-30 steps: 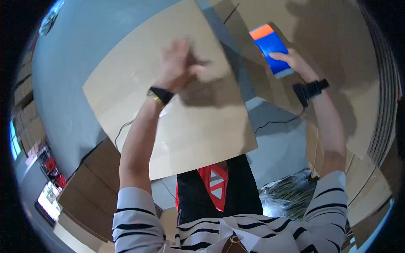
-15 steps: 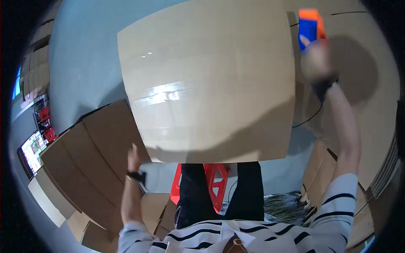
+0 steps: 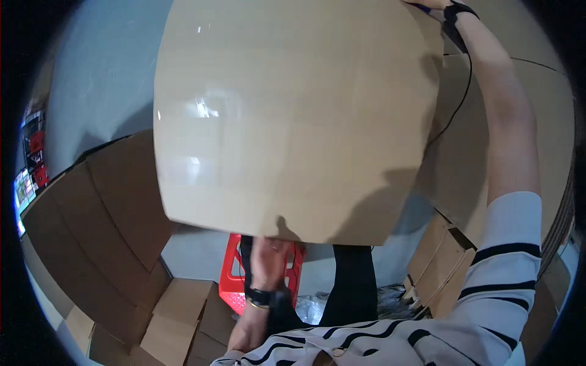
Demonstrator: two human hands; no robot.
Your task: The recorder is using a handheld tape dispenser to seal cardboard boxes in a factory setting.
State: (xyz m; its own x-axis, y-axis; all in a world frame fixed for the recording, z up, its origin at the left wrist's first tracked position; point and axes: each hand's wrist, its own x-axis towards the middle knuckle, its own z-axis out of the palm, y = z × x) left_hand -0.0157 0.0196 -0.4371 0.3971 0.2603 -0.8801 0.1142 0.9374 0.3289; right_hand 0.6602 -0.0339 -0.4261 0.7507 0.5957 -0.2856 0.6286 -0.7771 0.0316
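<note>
A large tan cardboard box (image 3: 299, 134) fills the middle of the view, one broad face toward me, with glossy patches on its left part. At its near edge is my left hand (image 3: 268, 262), smeared by motion, its fingers hidden at or under that edge. My right hand (image 3: 434, 3) is at the box's far right corner, partly cut off by the top of the picture. It is closed around a tape dispenser (image 3: 419, 7), of which only a bit of blue shows.
Folded brown cardboard (image 3: 110, 207) stands at the left, and more cardboard (image 3: 464, 134) lies at the right. A red plastic stool (image 3: 231, 268) is below the near edge, by my legs. A thin black cable (image 3: 467, 91) hangs from my right wrist. Clear plastic wrap (image 3: 314, 308) lies on the floor.
The box has shifted and turned, its near edge now slanting. My left hand has come from the left to that edge. My right hand has moved up and inward to the far corner.
</note>
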